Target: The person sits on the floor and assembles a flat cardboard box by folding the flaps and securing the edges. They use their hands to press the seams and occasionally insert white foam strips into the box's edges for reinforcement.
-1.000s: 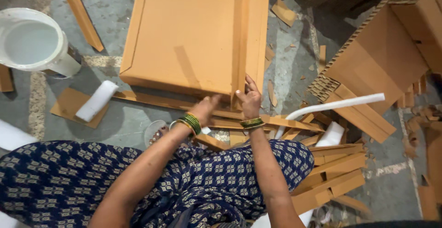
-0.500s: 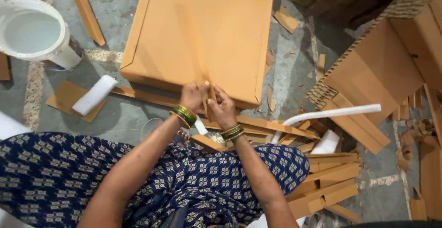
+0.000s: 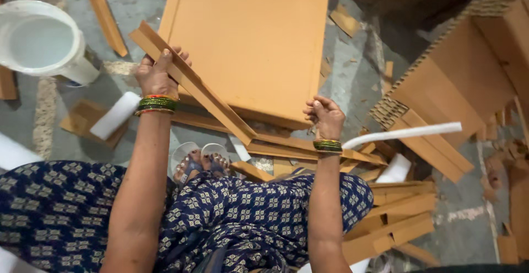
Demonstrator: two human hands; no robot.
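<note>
Clearly a folded cardboard angle strip [image 3: 193, 83] is being lifted slantwise over the flat cardboard sheet [image 3: 259, 41]; placing it likely needs steady alignment. Left hand [image 3: 157, 74] is clenched round its upper end. Right hand [image 3: 326, 116] curls closed, apparently holding nothing, near the sheet's edge.

Soft, even light, faint shadows, sharp focus, slightly dim top-right corner.
</note>
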